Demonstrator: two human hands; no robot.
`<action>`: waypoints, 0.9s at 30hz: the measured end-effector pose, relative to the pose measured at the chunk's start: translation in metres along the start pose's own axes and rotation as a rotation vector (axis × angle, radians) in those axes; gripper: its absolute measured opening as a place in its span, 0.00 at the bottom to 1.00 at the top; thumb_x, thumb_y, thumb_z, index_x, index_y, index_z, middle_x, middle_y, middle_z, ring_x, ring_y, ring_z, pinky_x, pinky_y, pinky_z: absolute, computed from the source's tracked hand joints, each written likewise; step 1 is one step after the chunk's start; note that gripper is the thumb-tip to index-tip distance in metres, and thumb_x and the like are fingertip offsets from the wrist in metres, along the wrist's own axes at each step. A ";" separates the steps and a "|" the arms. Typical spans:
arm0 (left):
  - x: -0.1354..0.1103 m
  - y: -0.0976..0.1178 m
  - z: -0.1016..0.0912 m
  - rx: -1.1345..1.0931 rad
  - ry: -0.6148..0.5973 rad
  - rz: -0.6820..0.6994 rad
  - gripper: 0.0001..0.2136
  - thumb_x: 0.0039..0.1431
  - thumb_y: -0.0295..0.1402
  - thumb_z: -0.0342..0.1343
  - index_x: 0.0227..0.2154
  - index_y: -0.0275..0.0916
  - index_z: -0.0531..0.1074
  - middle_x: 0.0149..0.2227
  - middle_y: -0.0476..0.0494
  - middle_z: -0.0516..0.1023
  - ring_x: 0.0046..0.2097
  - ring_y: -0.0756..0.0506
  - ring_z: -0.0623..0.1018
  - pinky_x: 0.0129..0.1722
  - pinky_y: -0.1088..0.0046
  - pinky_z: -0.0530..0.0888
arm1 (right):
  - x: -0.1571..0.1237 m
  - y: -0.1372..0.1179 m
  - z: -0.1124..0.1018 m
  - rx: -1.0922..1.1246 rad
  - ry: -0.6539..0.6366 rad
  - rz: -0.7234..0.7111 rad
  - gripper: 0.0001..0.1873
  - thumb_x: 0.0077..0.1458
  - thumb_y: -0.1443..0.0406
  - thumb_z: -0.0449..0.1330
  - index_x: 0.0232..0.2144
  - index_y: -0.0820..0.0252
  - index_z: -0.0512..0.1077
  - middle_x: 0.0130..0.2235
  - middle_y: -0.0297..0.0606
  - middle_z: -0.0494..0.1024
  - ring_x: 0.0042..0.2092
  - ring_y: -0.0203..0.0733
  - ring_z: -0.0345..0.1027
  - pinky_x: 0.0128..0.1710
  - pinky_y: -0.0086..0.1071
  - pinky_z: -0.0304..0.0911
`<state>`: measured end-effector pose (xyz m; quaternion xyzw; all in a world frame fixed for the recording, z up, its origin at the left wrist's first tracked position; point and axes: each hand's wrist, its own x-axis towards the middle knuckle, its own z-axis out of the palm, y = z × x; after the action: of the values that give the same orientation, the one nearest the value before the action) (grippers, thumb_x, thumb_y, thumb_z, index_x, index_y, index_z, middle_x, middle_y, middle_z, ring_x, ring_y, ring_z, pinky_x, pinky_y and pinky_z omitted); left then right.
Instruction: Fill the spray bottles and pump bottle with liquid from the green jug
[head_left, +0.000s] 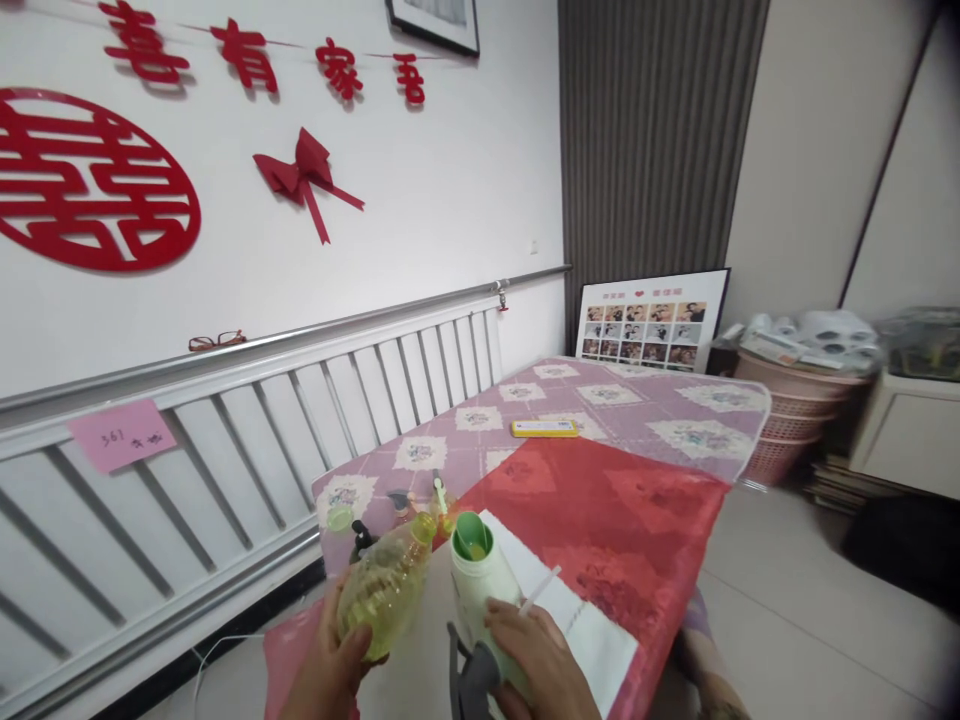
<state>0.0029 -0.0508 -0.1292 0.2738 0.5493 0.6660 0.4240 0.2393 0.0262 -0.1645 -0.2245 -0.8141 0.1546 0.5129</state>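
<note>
My left hand is wrapped round a clear bottle of yellow-green liquid, tilted so its neck points at a green funnel. The funnel sits in the mouth of a white bottle, which my right hand grips from the side; a thin white straw-like stick pokes up by my fingers. A grey spray-pump head lies just in front of the white bottle. Both bottles are over a white sheet on the bed.
The bed has a red cloth over a pink patterned sheet, with a yellow flat case on it. A green cap and small bottles lie near the headboard. Pink baskets and a photo frame stand beyond.
</note>
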 end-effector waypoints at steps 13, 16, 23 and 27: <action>0.012 0.054 0.016 0.261 -0.119 0.055 0.42 0.32 0.54 0.69 0.52 0.44 0.65 0.46 0.39 0.78 0.48 0.34 0.76 0.44 0.62 0.74 | -0.002 0.004 0.008 -0.215 -0.019 -0.221 0.27 0.48 0.70 0.61 0.50 0.55 0.60 0.41 0.38 0.82 0.40 0.41 0.78 0.52 0.37 0.62; 0.016 0.060 0.015 0.308 -0.142 0.065 0.39 0.35 0.52 0.69 0.51 0.44 0.64 0.48 0.39 0.77 0.51 0.34 0.76 0.46 0.64 0.75 | -0.005 0.006 0.007 -0.216 -0.061 -0.200 0.29 0.48 0.71 0.61 0.52 0.54 0.58 0.42 0.38 0.82 0.41 0.42 0.77 0.54 0.38 0.61; 0.022 0.069 0.015 0.411 -0.137 0.132 0.37 0.39 0.52 0.66 0.52 0.42 0.63 0.48 0.40 0.77 0.52 0.35 0.75 0.48 0.65 0.74 | -0.015 0.008 0.015 -0.193 0.003 -0.154 0.20 0.57 0.65 0.60 0.51 0.56 0.62 0.43 0.36 0.81 0.43 0.38 0.76 0.60 0.37 0.53; 0.027 0.071 0.014 0.487 -0.125 0.180 0.36 0.40 0.52 0.65 0.52 0.42 0.63 0.49 0.39 0.76 0.52 0.36 0.75 0.50 0.63 0.73 | -0.016 0.008 0.017 -0.180 0.043 -0.160 0.17 0.60 0.62 0.59 0.50 0.57 0.63 0.42 0.35 0.81 0.43 0.36 0.76 0.61 0.36 0.51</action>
<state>-0.0175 -0.0229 -0.0603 0.4559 0.6396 0.5311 0.3179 0.2313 0.0243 -0.1884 -0.2071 -0.8288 0.0347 0.5186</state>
